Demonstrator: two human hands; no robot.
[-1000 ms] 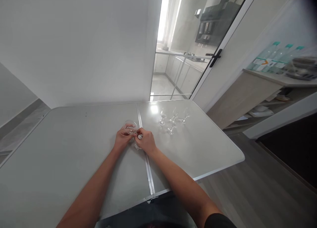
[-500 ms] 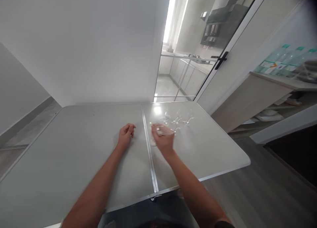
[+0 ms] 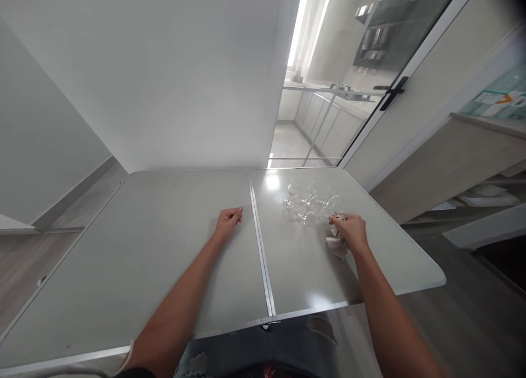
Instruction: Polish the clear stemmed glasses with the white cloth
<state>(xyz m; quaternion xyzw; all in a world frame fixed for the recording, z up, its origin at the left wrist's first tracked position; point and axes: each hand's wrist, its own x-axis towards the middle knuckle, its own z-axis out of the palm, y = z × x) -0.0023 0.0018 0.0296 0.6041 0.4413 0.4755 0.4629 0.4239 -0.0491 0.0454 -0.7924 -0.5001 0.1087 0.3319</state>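
Note:
My left hand (image 3: 229,221) rests on the left part of the folding table (image 3: 164,257), just left of the centre seam. Its fingers are curled in and nothing shows in them. My right hand (image 3: 348,230) grips a crumpled white cloth (image 3: 337,246), which hangs below the fingers at the tabletop. To the left of that hand stand several clear stemmed glasses (image 3: 304,202) in a cluster. Their thin outlines overlap, and those nearest the hand are hard to make out.
A white wall (image 3: 184,82) rises behind the table. At the back right is a glass door with a black handle (image 3: 394,93). A wooden shelf unit (image 3: 472,148) with plastic bottles (image 3: 503,101) stands to the right.
My right hand has moved right with the cloth, from the table's seam to the right side of the glasses. My left hand stays near the seam. The view has shifted slightly left.

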